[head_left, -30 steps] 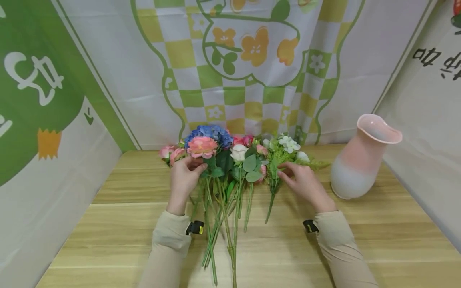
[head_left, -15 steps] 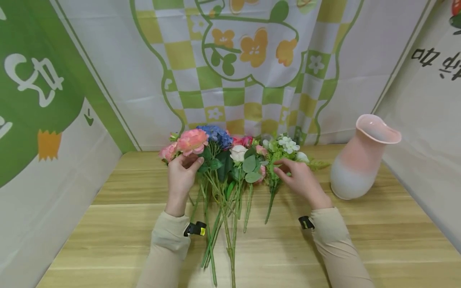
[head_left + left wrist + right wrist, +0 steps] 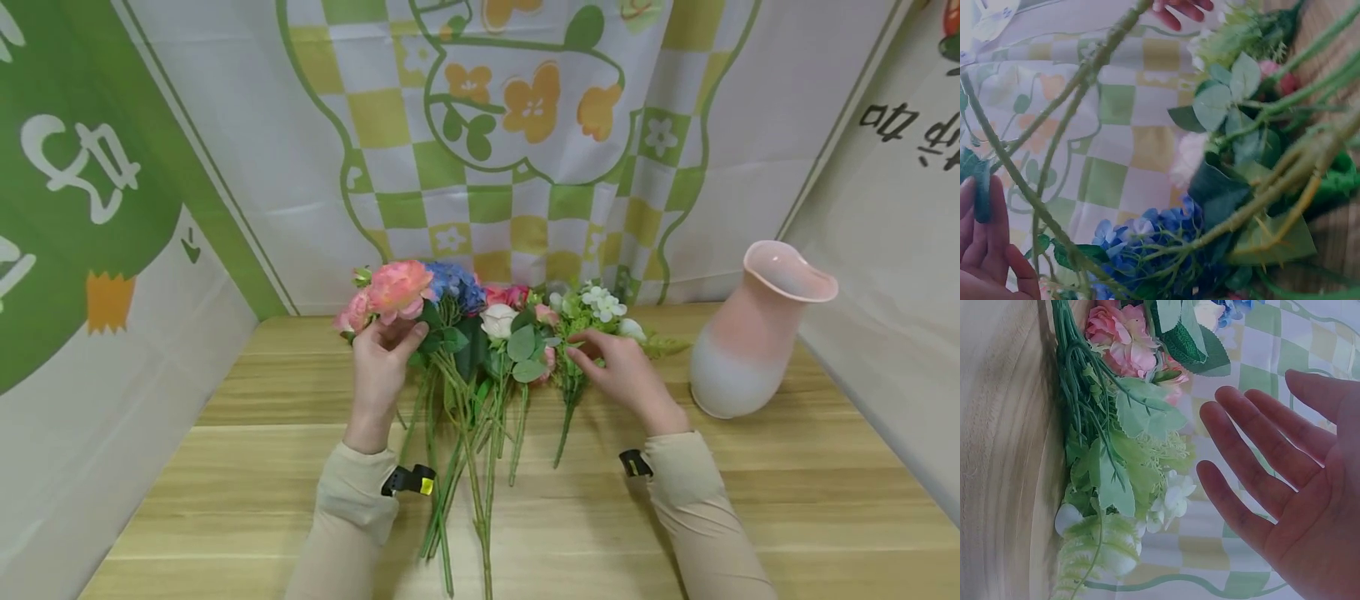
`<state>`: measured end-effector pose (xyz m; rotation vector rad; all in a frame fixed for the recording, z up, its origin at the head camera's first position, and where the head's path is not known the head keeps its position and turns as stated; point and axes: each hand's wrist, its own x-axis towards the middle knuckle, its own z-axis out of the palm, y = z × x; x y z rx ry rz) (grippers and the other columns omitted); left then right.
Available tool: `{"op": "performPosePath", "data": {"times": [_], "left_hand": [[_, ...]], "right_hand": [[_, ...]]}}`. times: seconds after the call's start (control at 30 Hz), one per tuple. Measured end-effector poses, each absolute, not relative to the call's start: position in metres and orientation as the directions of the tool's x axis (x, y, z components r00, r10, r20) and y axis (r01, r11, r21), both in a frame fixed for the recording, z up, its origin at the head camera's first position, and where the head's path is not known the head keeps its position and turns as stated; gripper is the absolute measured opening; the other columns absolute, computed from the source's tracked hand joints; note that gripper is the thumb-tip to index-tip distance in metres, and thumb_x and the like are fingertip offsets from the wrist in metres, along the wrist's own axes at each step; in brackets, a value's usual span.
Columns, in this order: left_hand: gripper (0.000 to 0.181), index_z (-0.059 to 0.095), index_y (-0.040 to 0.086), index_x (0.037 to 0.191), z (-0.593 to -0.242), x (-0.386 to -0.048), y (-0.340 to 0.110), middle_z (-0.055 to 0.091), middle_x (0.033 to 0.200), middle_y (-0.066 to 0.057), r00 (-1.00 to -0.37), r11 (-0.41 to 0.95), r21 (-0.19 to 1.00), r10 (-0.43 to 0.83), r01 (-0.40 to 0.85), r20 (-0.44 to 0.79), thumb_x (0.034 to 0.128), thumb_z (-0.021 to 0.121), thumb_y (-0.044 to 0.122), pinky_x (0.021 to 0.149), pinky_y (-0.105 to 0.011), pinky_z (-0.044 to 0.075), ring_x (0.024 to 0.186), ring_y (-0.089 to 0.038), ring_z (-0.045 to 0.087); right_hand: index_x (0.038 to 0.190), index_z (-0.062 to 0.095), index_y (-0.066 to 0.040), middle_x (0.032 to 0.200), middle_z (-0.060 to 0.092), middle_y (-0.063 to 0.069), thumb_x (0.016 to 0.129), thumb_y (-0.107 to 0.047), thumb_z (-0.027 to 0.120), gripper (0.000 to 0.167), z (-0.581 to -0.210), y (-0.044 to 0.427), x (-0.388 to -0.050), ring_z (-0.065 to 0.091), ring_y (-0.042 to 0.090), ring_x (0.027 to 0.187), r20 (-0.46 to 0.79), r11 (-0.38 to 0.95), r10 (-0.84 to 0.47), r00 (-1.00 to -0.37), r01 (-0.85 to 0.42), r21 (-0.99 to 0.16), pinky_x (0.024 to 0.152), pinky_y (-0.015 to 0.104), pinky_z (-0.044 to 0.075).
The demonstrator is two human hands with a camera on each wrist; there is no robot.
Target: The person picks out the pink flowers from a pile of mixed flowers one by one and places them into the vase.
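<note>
My left hand (image 3: 378, 367) is at the large pink flower (image 3: 399, 290), thumb and fingers pinching just beneath its bloom; in the left wrist view the fingers (image 3: 997, 225) touch a dark green leaf (image 3: 982, 190). Behind it is the blue hydrangea (image 3: 459, 287), beside a white rose (image 3: 497, 321). Over the green bunch with small white flowers (image 3: 602, 303), my right hand (image 3: 630, 375) hovers; the right wrist view shows its fingers spread and relaxed, holding nothing, apart from the leaves (image 3: 1141, 415). Several long stems (image 3: 487, 500) stretch toward the front edge.
A pink and white vase (image 3: 738, 350) stands upright on the wooden table (image 3: 787, 500) at the right. A patterned cloth (image 3: 487, 200) hangs behind the flowers, with printed sheets at both sides.
The large pink flower has moved left and slightly up with my left hand, uncovering more of the blue hydrangea. My right hand has shifted slightly left.
</note>
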<state>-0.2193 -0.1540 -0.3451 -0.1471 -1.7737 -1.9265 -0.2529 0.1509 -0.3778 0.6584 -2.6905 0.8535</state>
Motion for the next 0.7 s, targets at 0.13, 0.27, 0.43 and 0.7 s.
{"op": "performPosePath", "data": {"times": [0.13,0.27,0.43,0.7], "left_hand": [[0.026,0.065,0.015,0.089,-0.342,-0.219,-0.156,0.066,0.083,0.007,-0.838,-0.197,0.839,-0.339,0.508,0.428,0.0834,0.062,-0.010,0.072,-0.018,0.051,0.080,-0.005,0.062],[0.029,0.062,0.015,0.088,-0.337,-0.221,-0.159,0.064,0.083,0.006,-0.830,-0.326,0.782,-0.386,0.530,0.402,0.0841,0.058,-0.013,0.064,-0.015,0.048,0.079,-0.006,0.060],[0.017,0.062,0.011,0.093,-0.330,-0.230,-0.167,0.066,0.088,0.003,-0.861,-0.384,0.786,-0.364,0.485,0.354,0.0873,0.061,-0.005,0.067,-0.019,0.048,0.081,-0.009,0.061],[0.005,0.059,0.008,0.094,-0.335,-0.231,-0.175,0.064,0.080,0.003,-0.945,-0.376,0.898,-0.308,0.228,0.111,0.0909,0.062,0.010,0.058,-0.022,0.045,0.069,-0.007,0.058]], "right_hand": [[0.117,0.065,-0.009,0.096,0.073,0.007,0.096,-0.030,0.057,0.031,-0.379,0.152,-0.253,0.068,0.021,0.085,0.341,0.724,-0.337,-0.877,-0.474,-0.502,0.073,0.042,0.054],[0.117,0.064,-0.009,0.097,0.073,0.008,0.096,-0.031,0.055,0.031,-0.379,0.153,-0.255,0.069,0.023,0.086,0.334,0.721,-0.332,-0.882,-0.466,-0.513,0.076,0.044,0.054],[0.117,0.064,-0.009,0.097,0.073,0.009,0.096,-0.031,0.056,0.031,-0.378,0.156,-0.256,0.069,0.024,0.087,0.341,0.714,-0.326,-0.882,-0.466,-0.522,0.077,0.044,0.054],[0.116,0.064,-0.011,0.099,0.072,0.008,0.096,-0.033,0.054,0.032,-0.380,0.160,-0.258,0.069,0.024,0.088,0.334,0.724,-0.322,-0.886,-0.458,-0.516,0.077,0.044,0.054]]}}
